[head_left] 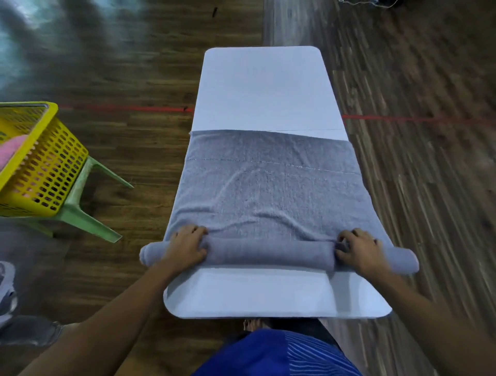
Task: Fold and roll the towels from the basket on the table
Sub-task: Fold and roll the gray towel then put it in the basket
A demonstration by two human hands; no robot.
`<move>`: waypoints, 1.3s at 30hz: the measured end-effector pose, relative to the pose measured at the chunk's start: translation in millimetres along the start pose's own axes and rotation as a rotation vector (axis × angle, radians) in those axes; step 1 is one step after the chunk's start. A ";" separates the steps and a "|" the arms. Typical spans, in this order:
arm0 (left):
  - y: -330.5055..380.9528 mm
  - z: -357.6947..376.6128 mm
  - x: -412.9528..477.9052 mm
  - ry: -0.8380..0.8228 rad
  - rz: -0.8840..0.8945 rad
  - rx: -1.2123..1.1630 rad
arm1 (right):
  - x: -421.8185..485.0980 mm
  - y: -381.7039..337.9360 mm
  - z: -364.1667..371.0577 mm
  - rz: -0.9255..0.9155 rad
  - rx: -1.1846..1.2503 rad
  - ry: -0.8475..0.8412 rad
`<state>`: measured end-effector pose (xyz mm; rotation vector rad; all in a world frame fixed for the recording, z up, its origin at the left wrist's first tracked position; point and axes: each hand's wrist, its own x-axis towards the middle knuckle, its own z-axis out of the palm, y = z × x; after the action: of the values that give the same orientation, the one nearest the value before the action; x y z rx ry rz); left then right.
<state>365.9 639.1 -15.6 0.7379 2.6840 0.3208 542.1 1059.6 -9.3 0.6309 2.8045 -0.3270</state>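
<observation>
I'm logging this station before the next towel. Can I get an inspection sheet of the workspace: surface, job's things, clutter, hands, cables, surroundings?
Surface: white table, long, with rounded corners.
Job's things: grey towel spread across the table, its near end wound into a roll; yellow basket on a green stool to the left, pink towel inside.
Clutter: nothing seen.
Grippers: left hand and right hand each grip the roll, fingers curled over it.
Cables: thin light cord on the floor at the far edge, blurred.
Surroundings: wood floor with a red line; a shoe at the left edge.
</observation>
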 end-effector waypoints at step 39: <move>30.0 5.5 -14.3 0.164 0.061 0.083 | 4.9 -20.2 -5.9 -0.010 -0.155 0.035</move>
<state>393.1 657.4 -8.0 0.8534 2.8481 0.2977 527.7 1045.3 -1.8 0.5931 2.8319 -0.1002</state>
